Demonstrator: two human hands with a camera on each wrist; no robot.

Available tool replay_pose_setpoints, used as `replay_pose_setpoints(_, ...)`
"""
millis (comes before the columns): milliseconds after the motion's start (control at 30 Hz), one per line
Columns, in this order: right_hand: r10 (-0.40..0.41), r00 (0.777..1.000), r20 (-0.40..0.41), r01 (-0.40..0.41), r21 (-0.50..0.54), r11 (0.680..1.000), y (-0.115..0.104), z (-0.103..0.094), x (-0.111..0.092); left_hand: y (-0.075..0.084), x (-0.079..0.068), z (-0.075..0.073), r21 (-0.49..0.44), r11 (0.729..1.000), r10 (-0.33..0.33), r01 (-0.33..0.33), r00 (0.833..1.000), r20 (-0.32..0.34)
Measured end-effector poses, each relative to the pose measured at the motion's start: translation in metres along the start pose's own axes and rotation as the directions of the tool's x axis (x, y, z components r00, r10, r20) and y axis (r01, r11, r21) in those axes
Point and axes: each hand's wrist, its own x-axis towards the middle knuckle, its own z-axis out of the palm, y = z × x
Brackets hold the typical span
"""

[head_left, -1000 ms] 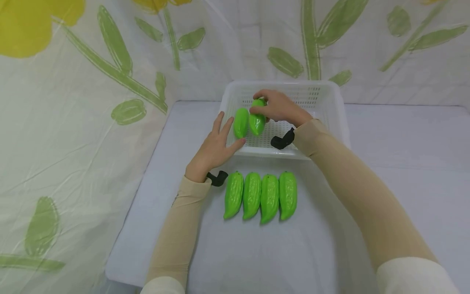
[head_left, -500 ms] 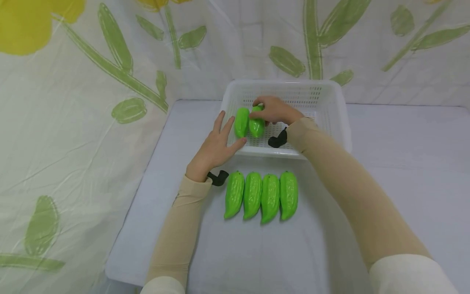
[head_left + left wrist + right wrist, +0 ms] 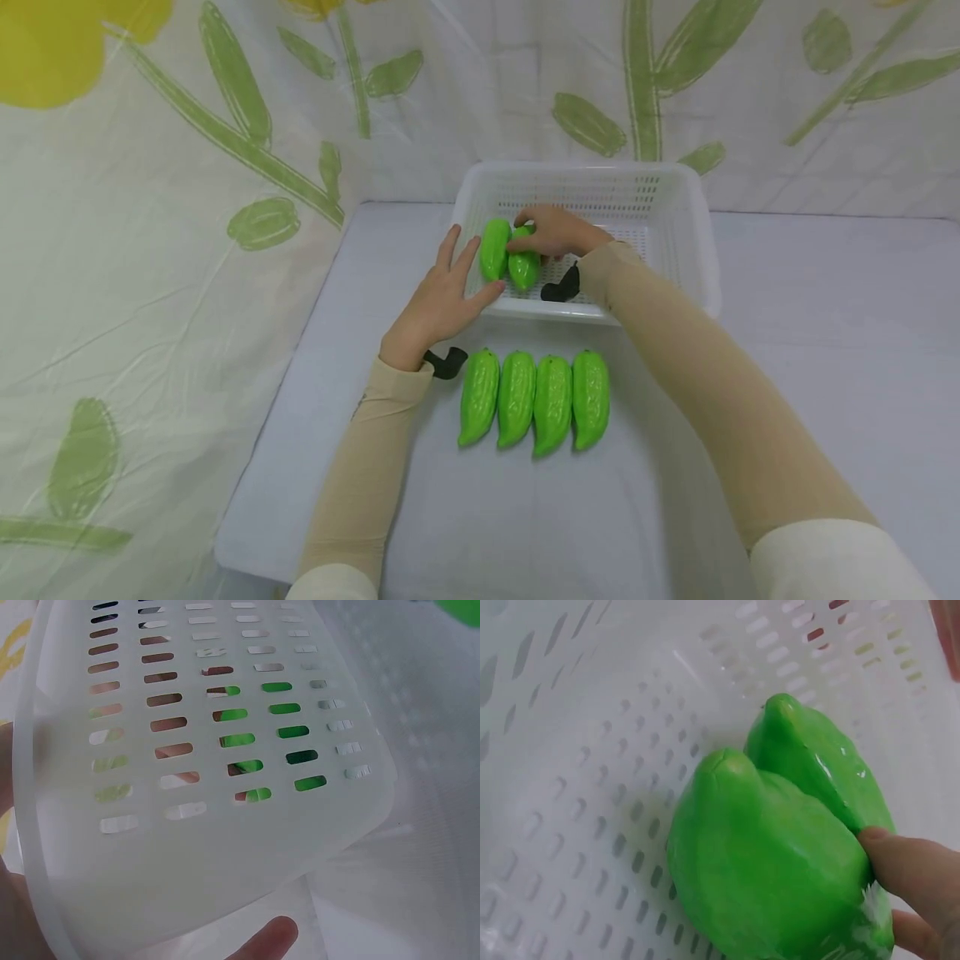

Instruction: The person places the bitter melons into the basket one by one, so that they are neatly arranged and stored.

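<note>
My right hand [image 3: 558,231] is inside the white slotted basket [image 3: 585,310], where it grips a glossy green toy bitter melon [image 3: 524,271] near its far end. In the right wrist view this held bitter melon [image 3: 757,862] lies against a second bitter melon [image 3: 817,757], with my thumb [image 3: 907,862] pressed at the seam between them. That second one sits by the basket's left wall in the head view. My left hand [image 3: 438,300] has its fingers spread at the basket's front left corner. A fingertip [image 3: 274,941] shows below the basket wall [image 3: 187,855] in the left wrist view.
Several more green bitter melons [image 3: 552,404] lie side by side on the white table [image 3: 525,533] in front of the basket. Behind the table hangs a pale curtain [image 3: 510,83] with a flower print.
My right hand has lowered the bitter melon into the basket, shifting slightly toward me, so that it lies beside the other one. My left hand has stayed in place.
</note>
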Motion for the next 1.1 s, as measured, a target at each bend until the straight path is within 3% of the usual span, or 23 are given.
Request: replay_pose_setpoints(1100, 0.038, 0.999, 0.021, -0.038, 0.046, 0.998, 0.0033, 0.0021, 0.0036, 0.0009, -0.0005, -0.0002, 0.005, 1.0, 0.004, -0.004, 1.0, -0.004)
